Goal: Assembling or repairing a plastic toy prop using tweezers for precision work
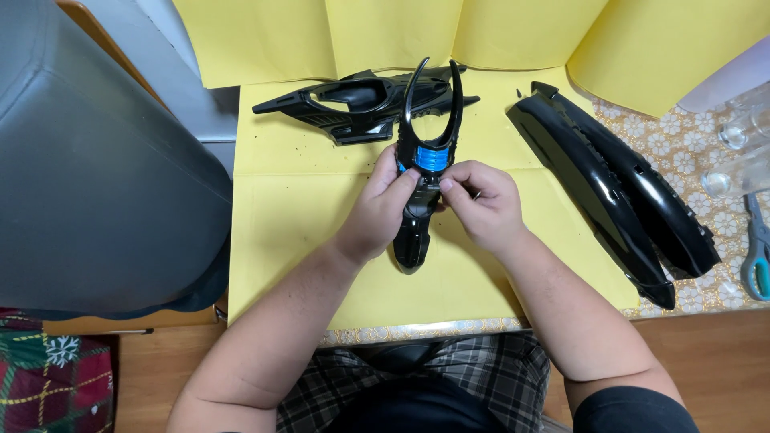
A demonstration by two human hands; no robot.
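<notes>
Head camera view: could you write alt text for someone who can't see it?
Both hands, left hand and right hand, hold a black forked plastic part with a blue band over yellow paper. Two more black shells lie behind and right.

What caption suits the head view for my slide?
Both hands, left hand and right hand, hold a forked glossy black plastic part with blue band above yellow paper sheet.

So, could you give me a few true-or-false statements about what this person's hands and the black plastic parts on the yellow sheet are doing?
1. Both hands, left hand and right hand, hold the forked glossy black plastic part with a blue band. True.
2. The two long black curved panels lie to the person's left. False: to the right.
3. The yellow paper sheet covers the table. True.
4. The teal-handled scissors are in the right hand. False: they lie at the right edge.
</notes>
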